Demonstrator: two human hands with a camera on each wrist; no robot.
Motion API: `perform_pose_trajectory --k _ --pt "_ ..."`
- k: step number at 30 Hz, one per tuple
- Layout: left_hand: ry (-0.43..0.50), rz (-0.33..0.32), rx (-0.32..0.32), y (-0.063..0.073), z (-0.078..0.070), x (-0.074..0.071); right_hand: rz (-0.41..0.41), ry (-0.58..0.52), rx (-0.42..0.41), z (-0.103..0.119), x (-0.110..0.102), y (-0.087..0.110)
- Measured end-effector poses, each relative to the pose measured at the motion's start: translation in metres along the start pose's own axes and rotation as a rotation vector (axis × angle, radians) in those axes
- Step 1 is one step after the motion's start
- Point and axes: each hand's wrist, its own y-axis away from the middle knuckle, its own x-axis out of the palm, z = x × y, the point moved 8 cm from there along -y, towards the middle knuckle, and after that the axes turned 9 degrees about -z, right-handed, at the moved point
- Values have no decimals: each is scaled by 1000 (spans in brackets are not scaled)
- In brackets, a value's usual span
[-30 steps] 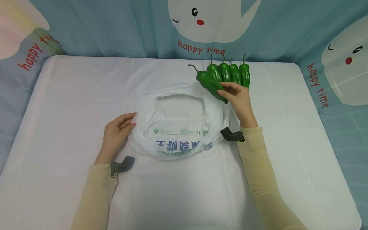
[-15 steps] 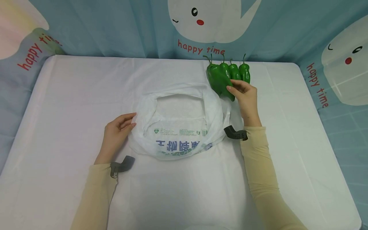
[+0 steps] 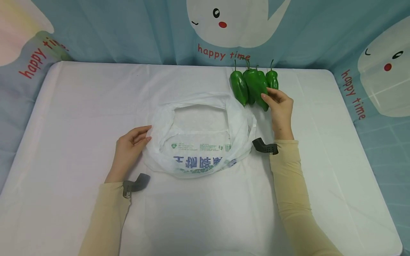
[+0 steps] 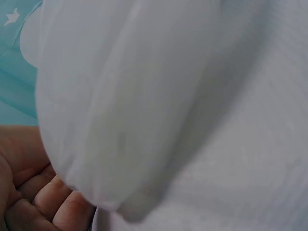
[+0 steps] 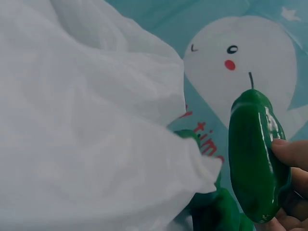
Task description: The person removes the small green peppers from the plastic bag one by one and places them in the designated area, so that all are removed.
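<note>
A white plastic bag (image 3: 200,171) with its mouth open sits mid-table in the head view. My left hand (image 3: 129,151) pinches its left edge between thumb and fingers; the left wrist view shows curled fingers (image 4: 57,202) against the white plastic (image 4: 120,96). To the right of the bag, my right hand (image 3: 280,111) grips the lower end of a green pepper (image 3: 257,85), stem pointing away. That pepper overlaps other green peppers (image 3: 238,88) lying in a row behind the bag. In the right wrist view the held pepper (image 5: 252,159) stands upright with the thumb across its side.
The rightmost pepper (image 3: 272,79) lies near the back edge of the white-covered table (image 3: 333,160). A blue curtain (image 3: 128,32) with white cartoon figures hangs behind. The bag's loose handle (image 3: 251,124) sticks out toward my right hand.
My right hand has moved right with the pepper, which has turned more upright and passed from the row's left end across its middle. The left hand and bag stay put.
</note>
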Motion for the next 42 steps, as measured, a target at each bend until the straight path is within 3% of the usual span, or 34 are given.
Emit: perform_pose_trajectory --k 13,23,28,34,42 --pt "-17 -1 1 0 0 0 -201 -82 15 -10 -35 -15" --pt "12 9 -15 -1 -1 1 -363 -115 72 -27 -68 -25" --pt "18 12 -22 -1 -1 1 -378 -117 117 -36 -75 -28" --pt "-22 6 -30 -1 2 1 -390 -24 179 -44 -80 -27" --pt "-4 2 -31 -1 3 1 -317 48 189 -45 -78 -28"
